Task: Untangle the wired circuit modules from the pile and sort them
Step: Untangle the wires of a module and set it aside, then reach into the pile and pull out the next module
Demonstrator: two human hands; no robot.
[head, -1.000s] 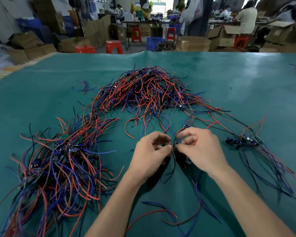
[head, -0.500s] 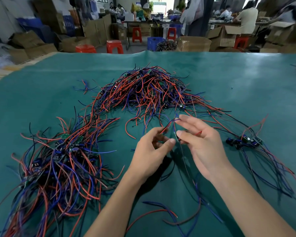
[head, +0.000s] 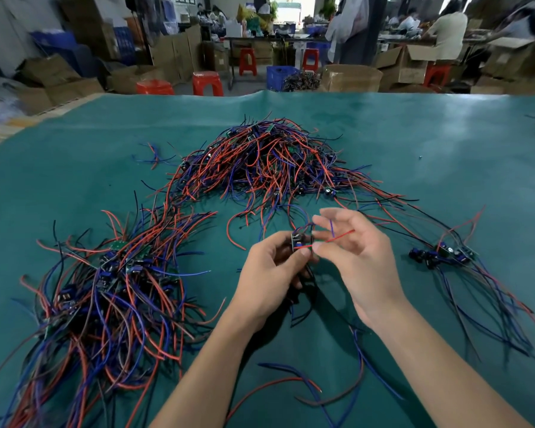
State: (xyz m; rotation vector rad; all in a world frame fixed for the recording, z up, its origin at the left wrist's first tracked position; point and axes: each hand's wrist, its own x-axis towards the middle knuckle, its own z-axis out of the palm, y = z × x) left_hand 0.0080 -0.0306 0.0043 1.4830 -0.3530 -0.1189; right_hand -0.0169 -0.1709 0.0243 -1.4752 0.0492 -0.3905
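Bare green mat [head: 445,156] lies open at the far right and far left. Straight ahead the big wire pile [head: 269,159] blocks the way; a second heap [head: 105,291] crowds the left, and a small bunch [head: 445,254] lies to the right.

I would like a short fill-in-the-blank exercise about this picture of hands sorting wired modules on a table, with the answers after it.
1. The left hand holds a small circuit module, and the right hand pinches its ____ wire.
2. The table mat is ____ in colour.
3. The big tangled pile lies ____ the hands, farther from the person.
4. The small sorted group lies on the person's ____ side.

Answers: red; green; beyond; right
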